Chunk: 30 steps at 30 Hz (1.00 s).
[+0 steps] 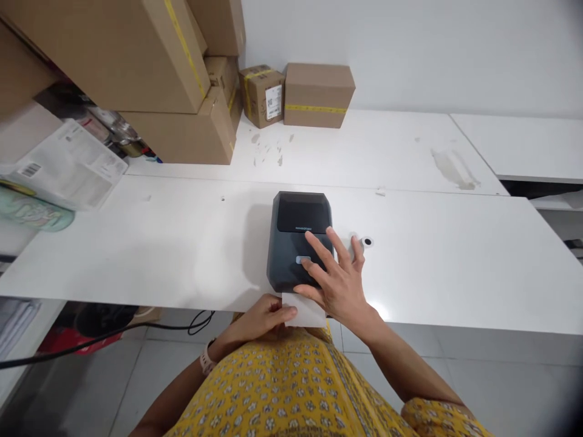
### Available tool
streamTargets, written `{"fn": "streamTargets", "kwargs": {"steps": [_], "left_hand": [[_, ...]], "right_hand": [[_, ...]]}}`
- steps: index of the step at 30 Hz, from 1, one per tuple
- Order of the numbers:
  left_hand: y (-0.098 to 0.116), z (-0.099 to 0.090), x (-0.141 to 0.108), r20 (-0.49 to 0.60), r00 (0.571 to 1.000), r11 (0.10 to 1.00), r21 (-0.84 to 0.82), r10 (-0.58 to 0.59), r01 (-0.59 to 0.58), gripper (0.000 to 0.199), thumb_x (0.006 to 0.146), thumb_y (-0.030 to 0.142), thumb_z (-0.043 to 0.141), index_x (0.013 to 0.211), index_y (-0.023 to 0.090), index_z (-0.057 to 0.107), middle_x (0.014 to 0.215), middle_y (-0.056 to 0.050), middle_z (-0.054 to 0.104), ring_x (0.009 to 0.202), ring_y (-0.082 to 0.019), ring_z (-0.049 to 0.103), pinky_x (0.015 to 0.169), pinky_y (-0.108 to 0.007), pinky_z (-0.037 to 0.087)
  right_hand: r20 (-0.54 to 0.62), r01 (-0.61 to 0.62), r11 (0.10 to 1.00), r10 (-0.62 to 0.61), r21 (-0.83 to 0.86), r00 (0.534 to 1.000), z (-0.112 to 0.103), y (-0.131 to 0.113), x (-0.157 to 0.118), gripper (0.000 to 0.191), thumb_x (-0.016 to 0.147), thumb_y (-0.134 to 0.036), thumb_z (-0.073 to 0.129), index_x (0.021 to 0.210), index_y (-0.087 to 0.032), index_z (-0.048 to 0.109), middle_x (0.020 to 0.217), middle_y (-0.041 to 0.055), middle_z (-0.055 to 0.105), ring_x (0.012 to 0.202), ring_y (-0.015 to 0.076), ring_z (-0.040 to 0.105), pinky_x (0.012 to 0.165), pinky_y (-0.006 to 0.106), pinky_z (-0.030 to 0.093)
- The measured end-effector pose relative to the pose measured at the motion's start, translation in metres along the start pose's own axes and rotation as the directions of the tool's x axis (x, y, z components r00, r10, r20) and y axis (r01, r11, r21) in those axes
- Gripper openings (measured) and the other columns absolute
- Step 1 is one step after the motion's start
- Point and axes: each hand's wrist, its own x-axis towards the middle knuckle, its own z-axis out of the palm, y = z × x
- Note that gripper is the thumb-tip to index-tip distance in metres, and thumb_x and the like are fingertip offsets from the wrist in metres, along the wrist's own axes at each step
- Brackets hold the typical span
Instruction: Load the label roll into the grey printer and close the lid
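A dark label printer (283, 255) stands on the white table near its front edge. White label paper (312, 314) comes out of its front and hangs over the edge. My left hand (268, 315) pinches the left side of this paper between thumb and fingers. Over the printer, my right hand (339, 282) has its fingers spread, one fingertip on the small light-grey button of the top. Beside my right little finger lies a small white roll (368, 242) with a dark core, partly hidden by the fingers.
Taped cardboard boxes (319, 91) stand against the wall, with larger boxes (182, 136) stacked at the left. Clear plastic packaging (68, 164) and a pale green bottle (36, 208) lie at far left. A black cable (136, 326) runs below the table (455, 261).
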Motion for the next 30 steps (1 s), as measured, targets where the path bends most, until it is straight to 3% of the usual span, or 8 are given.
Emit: {"fn": "streamTargets", "kwargs": {"steps": [2, 5, 9, 15, 19, 24, 30], "left_hand": [[0.000, 0.000, 0.008, 0.057, 0.998, 0.999, -0.031, 0.035, -0.033, 0.057, 0.090, 0.069, 0.057, 0.065, 0.018, 0.060, 0.057, -0.001, 0.054, 0.057, -0.015, 0.052, 0.063, -0.030, 0.042], [-0.002, 0.001, 0.014, 0.069, 0.998, 0.997, -0.070, -0.013, 0.018, 0.054, 0.088, 0.069, 0.061, 0.078, 0.016, 0.064, 0.059, 0.002, 0.051, 0.060, -0.014, 0.050, 0.062, -0.029, 0.044], [-0.001, 0.004, 0.012, 0.066, 0.996, 0.988, -0.138, -0.056, 0.064, 0.053, 0.087, 0.068, 0.064, 0.096, 0.016, 0.066, 0.072, -0.001, 0.058, 0.068, -0.015, 0.055, 0.067, -0.029, 0.048], [-0.001, 0.007, 0.009, 0.049, 0.999, 0.995, -0.100, -0.021, 0.026, 0.053, 0.091, 0.065, 0.060, 0.071, 0.016, 0.059, 0.059, 0.002, 0.048, 0.057, -0.011, 0.044, 0.060, -0.027, 0.041], [-0.005, 0.009, 0.008, 0.066, 0.996, 0.988, -0.145, 0.058, -0.048, 0.055, 0.092, 0.066, 0.058, 0.071, 0.016, 0.061, 0.057, 0.002, 0.049, 0.054, -0.011, 0.044, 0.060, -0.028, 0.041], [-0.008, 0.012, 0.008, 0.060, 0.998, 0.982, -0.190, 0.001, 0.010, 0.057, 0.089, 0.070, 0.060, 0.065, 0.017, 0.058, 0.050, 0.005, 0.042, 0.046, -0.009, 0.036, 0.054, -0.028, 0.037], [-0.009, 0.003, 0.009, 0.067, 0.998, 0.994, -0.108, -0.002, 0.009, 0.051, 0.094, 0.061, 0.060, 0.068, 0.017, 0.064, 0.054, 0.002, 0.051, 0.052, -0.011, 0.046, 0.060, -0.027, 0.042]], "right_hand": [[-0.009, 0.010, 0.998, -0.011, -0.058, 1.000, -0.001, -0.002, 0.001, 0.039, 0.101, -0.064, 0.048, 0.106, -0.030, 0.069, 0.153, 0.0022, 0.061, 0.155, 0.0311, 0.037, 0.129, 0.059, 0.009], [0.005, 0.006, 0.996, -0.006, -0.094, 1.000, -0.002, -0.004, 0.000, 0.045, 0.103, -0.063, 0.043, 0.104, -0.026, 0.069, 0.151, 0.0054, 0.062, 0.157, 0.0307, 0.032, 0.129, 0.058, 0.011], [0.051, -0.009, 0.995, 0.014, -0.095, 0.999, -0.002, -0.003, -0.003, 0.045, 0.102, -0.063, 0.044, 0.107, -0.026, 0.070, 0.153, 0.0053, 0.060, 0.159, 0.0309, 0.028, 0.129, 0.059, 0.010], [0.061, -0.001, 0.998, 0.005, -0.070, 0.998, -0.002, -0.002, -0.002, 0.039, 0.103, -0.058, 0.047, 0.108, -0.026, 0.069, 0.154, 0.0045, 0.060, 0.160, 0.0305, 0.025, 0.129, 0.059, 0.010], [0.071, 0.006, 0.998, -0.002, -0.061, 0.997, -0.002, -0.001, -0.002, 0.037, 0.104, -0.056, 0.048, 0.108, -0.026, 0.068, 0.154, 0.0051, 0.059, 0.160, 0.0307, 0.026, 0.129, 0.059, 0.010], [0.075, 0.001, 0.997, 0.005, -0.074, 0.997, -0.003, -0.002, -0.002, 0.035, 0.104, -0.056, 0.048, 0.107, -0.027, 0.068, 0.154, 0.0040, 0.059, 0.160, 0.0297, 0.025, 0.129, 0.059, 0.012], [0.090, 0.028, 0.996, -0.020, -0.089, 0.996, -0.003, -0.001, 0.004, 0.040, 0.103, -0.058, 0.047, 0.097, -0.025, 0.068, 0.156, 0.0045, 0.057, 0.161, 0.0304, 0.022, 0.130, 0.057, 0.008]]}}
